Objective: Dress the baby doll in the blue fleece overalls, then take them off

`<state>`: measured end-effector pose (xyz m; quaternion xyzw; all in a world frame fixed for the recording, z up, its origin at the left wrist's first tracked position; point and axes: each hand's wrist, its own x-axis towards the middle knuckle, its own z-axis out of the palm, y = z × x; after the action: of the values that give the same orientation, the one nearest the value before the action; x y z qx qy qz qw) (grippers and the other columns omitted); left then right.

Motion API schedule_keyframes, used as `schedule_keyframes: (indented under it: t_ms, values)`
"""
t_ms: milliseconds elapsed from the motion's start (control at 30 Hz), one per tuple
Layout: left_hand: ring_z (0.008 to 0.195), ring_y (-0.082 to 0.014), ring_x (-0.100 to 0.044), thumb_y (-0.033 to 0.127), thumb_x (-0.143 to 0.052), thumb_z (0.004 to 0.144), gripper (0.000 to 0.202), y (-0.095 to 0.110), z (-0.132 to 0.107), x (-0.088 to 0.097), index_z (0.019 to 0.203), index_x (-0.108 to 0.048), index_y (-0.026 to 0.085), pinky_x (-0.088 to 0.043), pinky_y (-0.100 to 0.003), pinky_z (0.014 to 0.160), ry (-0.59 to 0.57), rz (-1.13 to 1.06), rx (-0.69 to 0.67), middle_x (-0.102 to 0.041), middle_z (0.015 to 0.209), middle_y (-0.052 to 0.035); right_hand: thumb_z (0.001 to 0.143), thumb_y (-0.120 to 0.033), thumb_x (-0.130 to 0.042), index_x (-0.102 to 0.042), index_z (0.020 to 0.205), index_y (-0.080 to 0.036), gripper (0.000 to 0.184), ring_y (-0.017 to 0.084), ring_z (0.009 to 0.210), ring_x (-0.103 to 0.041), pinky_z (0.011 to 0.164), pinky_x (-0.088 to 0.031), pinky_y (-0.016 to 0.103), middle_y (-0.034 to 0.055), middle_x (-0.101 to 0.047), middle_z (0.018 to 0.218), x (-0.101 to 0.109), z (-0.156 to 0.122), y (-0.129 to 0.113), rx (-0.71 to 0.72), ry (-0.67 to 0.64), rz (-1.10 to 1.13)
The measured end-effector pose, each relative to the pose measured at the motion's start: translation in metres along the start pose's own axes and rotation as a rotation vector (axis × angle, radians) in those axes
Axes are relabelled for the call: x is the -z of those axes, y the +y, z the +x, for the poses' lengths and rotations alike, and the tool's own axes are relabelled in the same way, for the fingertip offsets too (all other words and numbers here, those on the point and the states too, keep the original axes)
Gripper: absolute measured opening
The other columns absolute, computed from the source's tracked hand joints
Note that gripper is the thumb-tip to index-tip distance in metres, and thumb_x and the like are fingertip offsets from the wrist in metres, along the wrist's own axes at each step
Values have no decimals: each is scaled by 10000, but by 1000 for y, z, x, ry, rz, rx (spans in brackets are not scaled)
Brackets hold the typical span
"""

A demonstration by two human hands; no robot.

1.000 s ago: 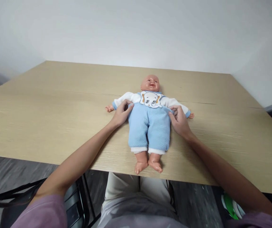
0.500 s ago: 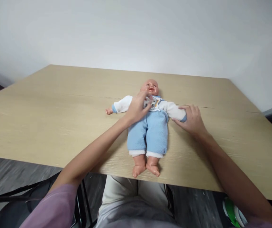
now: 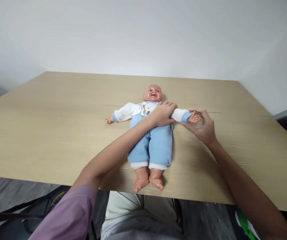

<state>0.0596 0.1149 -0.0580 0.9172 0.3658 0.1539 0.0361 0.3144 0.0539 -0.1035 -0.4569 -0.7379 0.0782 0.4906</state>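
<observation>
A baby doll (image 3: 156,140) lies on its back, head away from me, in a white top with an animal face on the chest and light blue trousers. Its arms stretch out to both sides. Around its upper arm on the right, by the shoulder, my left hand (image 3: 164,114) is closed, fingers over the top and thumb below. My right hand (image 3: 203,125) holds the blue cuff (image 3: 186,117) of that same sleeve between fingers and thumb. The doll's small hand (image 3: 195,117) sticks out of the cuff, inside my curved fingers.
The doll rests on a light wooden table (image 3: 65,133) against a white wall (image 3: 143,36), its feet near the front edge. A dark chair (image 3: 20,223) stands below at the left. A green and white object (image 3: 246,225) is low at the right.
My left hand has moved right from the doll's chest to its upper arm and closed there. The doll's right-side hand now shows beyond the cuff. The view has shifted slightly.
</observation>
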Motion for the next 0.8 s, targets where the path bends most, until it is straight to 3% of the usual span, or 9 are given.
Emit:
schedule_keyframes:
  t_ms: [67, 133, 267, 367, 467, 633, 800]
  values:
    - [1271, -392, -690, 327, -716, 990, 462, -6, -4, -5, 1394, -688, 105, -502, -520, 1120, 71, -67, 10, -773, 1393, -206, 911, -654, -936, -600, 1586, -270, 846, 376, 1356, -764, 1168, -630, 553, 164, -757, 1496, -8, -4, 5, -86, -41, 193]
    - [1219, -381, -709, 348, -711, 988, 437, -13, -7, -10, 1361, -698, 120, -523, -509, 1100, 165, -170, 38, -786, 1342, -202, 922, -693, -912, -560, 1628, -280, 891, 376, 1423, -732, 1221, -603, 569, 171, -724, 1549, -16, -9, 11, -154, -139, 271]
    - [1146, -339, -742, 432, -733, 977, 383, -25, -13, -16, 1244, -720, 159, -569, -471, 1045, 406, -480, 76, -812, 1249, -162, 1055, -748, -715, -756, 1373, -277, 570, 389, 1413, -715, 1286, -525, 640, 162, -778, 1445, -33, -19, 10, -171, -378, 186]
    - [1172, -322, -765, 467, -781, 927, 444, -33, -18, -15, 1240, -738, 155, -592, -452, 1063, 544, -716, 82, -832, 1251, -147, 1129, -788, -520, -803, 1187, -277, 587, 374, 1302, -739, 1247, -537, 621, 144, -811, 1314, -47, -22, -6, -214, -441, 239]
    - [1258, -339, -774, 501, -837, 877, 510, -40, -24, -11, 1252, -760, 164, -588, -479, 1160, 617, -902, 132, -846, 1314, -150, 1094, -839, -551, -797, 1160, -275, 618, 368, 1269, -733, 1214, -549, 587, 120, -820, 1255, -65, -21, -24, -383, -384, 374]
    - [1384, -367, -752, 590, -902, 873, 509, -52, -38, -4, 1193, -811, 205, -531, -551, 1295, 711, -1137, 302, -846, 1372, -140, 928, -854, -793, -769, 1202, -301, 618, 329, 1308, -709, 1224, -545, 505, 48, -822, 1270, -103, -7, -49, -561, -230, 684]
    - [1381, -380, -767, 626, -979, 802, 575, -62, -48, 2, 1166, -834, 205, -560, -545, 1277, 839, -1381, 359, -870, 1310, -118, 829, -783, -922, -786, 1133, -295, 591, 323, 1258, -772, 1146, -616, 482, 41, -859, 1197, -138, 20, -74, -762, -204, 1010]
